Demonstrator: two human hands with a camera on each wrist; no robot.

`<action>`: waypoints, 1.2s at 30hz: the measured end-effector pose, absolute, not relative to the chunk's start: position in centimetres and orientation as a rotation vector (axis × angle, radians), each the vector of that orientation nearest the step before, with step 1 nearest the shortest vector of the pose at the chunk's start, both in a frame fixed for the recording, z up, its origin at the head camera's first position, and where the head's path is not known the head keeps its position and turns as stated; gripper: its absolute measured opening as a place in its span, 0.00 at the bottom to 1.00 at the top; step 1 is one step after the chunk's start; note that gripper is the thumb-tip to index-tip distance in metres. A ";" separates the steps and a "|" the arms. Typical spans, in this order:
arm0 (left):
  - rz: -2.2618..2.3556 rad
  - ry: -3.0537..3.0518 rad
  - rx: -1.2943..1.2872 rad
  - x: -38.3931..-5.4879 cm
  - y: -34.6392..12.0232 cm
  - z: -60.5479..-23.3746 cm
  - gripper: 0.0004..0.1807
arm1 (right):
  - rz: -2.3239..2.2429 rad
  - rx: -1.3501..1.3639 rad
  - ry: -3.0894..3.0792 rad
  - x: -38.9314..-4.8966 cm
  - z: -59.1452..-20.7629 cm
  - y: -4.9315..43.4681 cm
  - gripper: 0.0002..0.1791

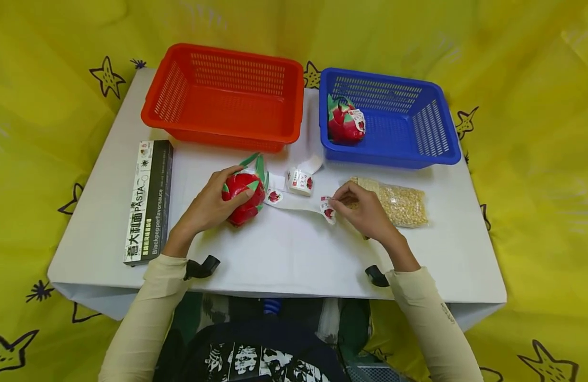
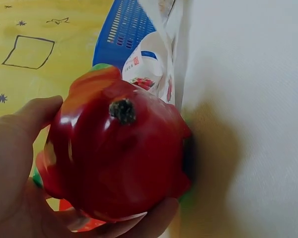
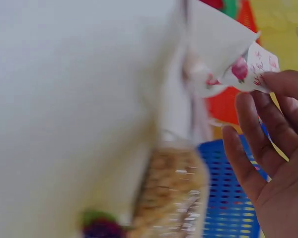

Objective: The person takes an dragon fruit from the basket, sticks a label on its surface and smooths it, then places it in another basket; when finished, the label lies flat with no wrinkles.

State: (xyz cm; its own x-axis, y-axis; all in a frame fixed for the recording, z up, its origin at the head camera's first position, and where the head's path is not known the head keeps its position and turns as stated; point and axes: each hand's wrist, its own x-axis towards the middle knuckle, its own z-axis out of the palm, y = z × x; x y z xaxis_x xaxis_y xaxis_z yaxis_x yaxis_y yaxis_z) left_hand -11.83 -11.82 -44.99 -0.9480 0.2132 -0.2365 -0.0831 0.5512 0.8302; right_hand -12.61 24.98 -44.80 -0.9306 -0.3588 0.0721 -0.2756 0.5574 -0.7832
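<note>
My left hand (image 1: 216, 200) grips a red dragon fruit (image 1: 243, 199) with green leaf tips, over the middle-left of the table. In the left wrist view the dragon fruit (image 2: 114, 153) shows its dark stem end, fingers and thumb around its sides. A roll of white fruit labels (image 1: 300, 181) stands to its right, with a strip of backing (image 1: 294, 202) stretched across the cloth. My right hand (image 1: 367, 212) pinches a printed label (image 1: 327, 209) at the strip's right end. Up close, thumb and fingertip hold the corner of that label (image 3: 258, 67); the other fingers are spread.
A red basket (image 1: 227, 138) stands at the back left. The blue basket (image 1: 394, 156) beside it holds another labelled dragon fruit (image 1: 346, 124). A black and white pasta box (image 1: 148, 201) lies at left; a bag of yellow kernels (image 1: 403, 206) lies by my right hand.
</note>
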 end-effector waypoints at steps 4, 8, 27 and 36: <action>1.368 2.473 0.116 -11.6 -12.1 -45.1 0.42 | -1.503 -0.523 2.709 -12.8 -43.2 24.6 0.07; 1.441 2.451 0.167 -11.5 -12.6 -45.4 0.38 | -1.671 -0.534 2.642 -12.8 -41.5 22.6 0.08; 1.624 2.362 0.173 -11.4 -13.2 -45.7 0.28 | -1.947 -0.546 2.321 -11.0 -45.3 9.8 0.07; 1.569 2.333 0.214 -11.8 -13.4 -46.1 0.31 | -1.801 -0.644 2.609 -11.7 -46.8 8.0 0.07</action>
